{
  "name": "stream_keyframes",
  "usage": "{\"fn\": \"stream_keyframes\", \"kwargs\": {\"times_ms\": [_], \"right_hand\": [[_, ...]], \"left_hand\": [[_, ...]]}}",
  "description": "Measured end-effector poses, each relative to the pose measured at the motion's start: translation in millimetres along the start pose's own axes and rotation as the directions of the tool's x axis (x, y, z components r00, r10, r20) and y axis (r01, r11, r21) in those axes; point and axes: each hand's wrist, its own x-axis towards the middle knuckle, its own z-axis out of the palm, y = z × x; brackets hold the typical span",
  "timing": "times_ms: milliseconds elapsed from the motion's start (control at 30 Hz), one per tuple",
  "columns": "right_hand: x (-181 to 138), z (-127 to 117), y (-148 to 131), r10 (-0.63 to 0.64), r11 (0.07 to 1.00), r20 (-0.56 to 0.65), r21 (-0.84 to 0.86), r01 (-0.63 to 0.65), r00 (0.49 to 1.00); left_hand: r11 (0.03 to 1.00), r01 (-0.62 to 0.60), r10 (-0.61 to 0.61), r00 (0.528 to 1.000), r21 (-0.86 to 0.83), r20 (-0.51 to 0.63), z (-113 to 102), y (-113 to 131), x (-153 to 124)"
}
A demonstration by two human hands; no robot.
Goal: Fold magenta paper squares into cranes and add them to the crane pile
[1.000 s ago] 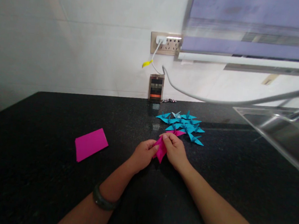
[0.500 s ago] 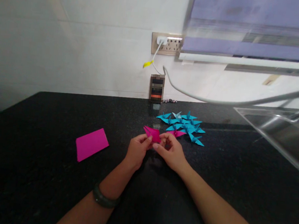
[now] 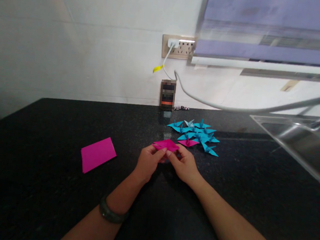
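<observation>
Both my hands pinch one folded magenta paper piece [image 3: 165, 145] just above the black counter [image 3: 29, 183]. My left hand [image 3: 147, 164] grips its left part and my right hand [image 3: 182, 165] its right part, fingers closed on it. Just behind the hands lies a heap of several blue paper cranes [image 3: 197, 133] with one magenta crane [image 3: 187, 142] at its near edge. A flat stack of magenta paper sheets [image 3: 97, 154] lies to the left of my left hand.
A small dark device [image 3: 167, 94] leans against the white wall under a socket strip [image 3: 180, 46] with a white plug and cable. A grey hose [image 3: 235, 106] runs right toward a steel sink [image 3: 294, 136]. A window frame [image 3: 270, 32] hangs above.
The magenta piece was turned from hanging down between my hands to lying flatter and higher, now held wide between both hands' fingertips. My hands shifted slightly left and away.
</observation>
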Motion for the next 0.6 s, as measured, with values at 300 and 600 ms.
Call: {"fn": "stream_keyframes", "kwargs": {"times_ms": [300, 600], "right_hand": [[3.5, -3.2, 4.9, 0.019, 0.998, -0.026, -0.067, -0.021, 0.999], [4.4, -1.0, 9.6, 0.05, 0.996, -0.035, -0.068, -0.053, 0.998]], "left_hand": [[1.0, 0.013, -0.013, 1.0, 0.0, -0.017, 2.8, 4.1, -2.4], [0.997, 0.005, -0.006, 1.0, 0.071, 0.025, 5.2, -0.6, -3.2]]}}
